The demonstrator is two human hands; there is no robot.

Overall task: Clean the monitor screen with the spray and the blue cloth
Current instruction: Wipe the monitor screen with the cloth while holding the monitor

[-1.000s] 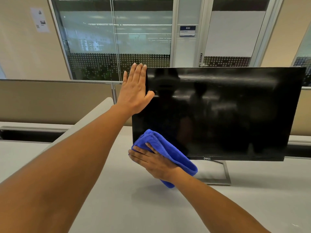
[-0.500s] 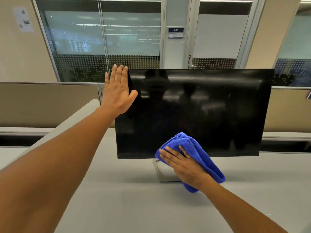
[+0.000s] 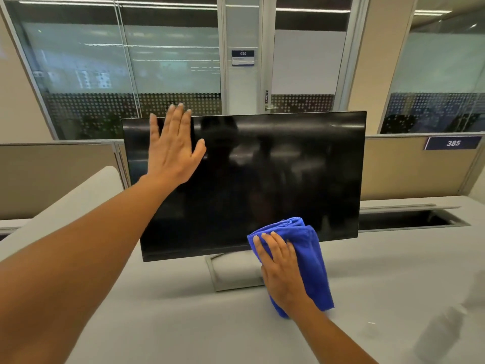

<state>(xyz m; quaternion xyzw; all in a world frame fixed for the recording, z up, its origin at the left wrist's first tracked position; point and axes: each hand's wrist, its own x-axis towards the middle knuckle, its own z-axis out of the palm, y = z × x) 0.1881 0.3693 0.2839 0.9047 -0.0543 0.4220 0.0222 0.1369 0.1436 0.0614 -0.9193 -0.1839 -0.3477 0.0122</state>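
A black monitor stands on a grey desk, its screen dark and reflective. My left hand lies flat against the screen's upper left part, fingers straight and reaching over the top edge. My right hand presses a folded blue cloth against the lower edge of the screen, right of the middle, with straight fingers. The cloth hangs down past the monitor's bottom edge, over the right end of the stand. A blurred pale shape at the bottom right may be the spray; I cannot tell.
Beige partitions run behind the desk, one with a blue "385" label. An open cable slot lies to the right, behind the monitor. Glass walls and a door fill the background.
My right hand has slid the cloth rightward along the bottom of the screen, from the left corner to right of the middle. My left hand has shifted from the left edge further onto the screen.
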